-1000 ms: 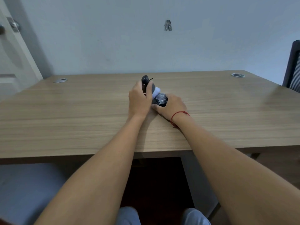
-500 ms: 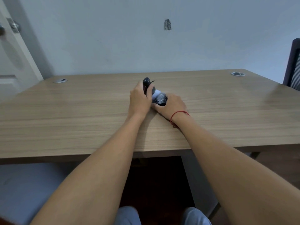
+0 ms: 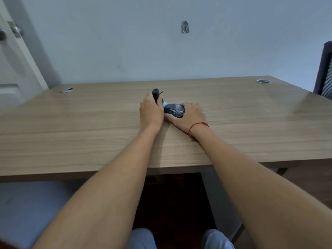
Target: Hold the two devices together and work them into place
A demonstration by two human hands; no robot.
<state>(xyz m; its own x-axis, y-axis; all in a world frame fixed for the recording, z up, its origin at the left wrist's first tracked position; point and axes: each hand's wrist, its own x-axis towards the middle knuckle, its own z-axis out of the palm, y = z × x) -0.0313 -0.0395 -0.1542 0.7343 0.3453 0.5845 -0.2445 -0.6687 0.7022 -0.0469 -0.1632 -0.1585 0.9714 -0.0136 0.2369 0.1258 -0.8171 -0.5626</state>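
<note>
My left hand [image 3: 150, 112] grips a small black rounded object [image 3: 156, 93] that sticks up above its fingers, with a thin black stub at its side. A bit of white material [image 3: 165, 104] shows between the two hands. My right hand [image 3: 188, 115] holds a dark grey computer mouse [image 3: 174, 110] down on the wooden desk [image 3: 89, 123], fingers curled over its far side and thumb along its near edge. A red string is tied round my right wrist. The hands touch each other at the middle of the desk.
Two round metal cable grommets sit in the desk's far corners, the left grommet [image 3: 67, 90] and the right grommet [image 3: 263, 81]. A dark chair [image 3: 325, 72] stands at the right edge. A white door [image 3: 12, 56] is at the left. The wall lies behind the desk.
More of the grey mouse shows under my right hand now. Both hands stay almost in the same place.
</note>
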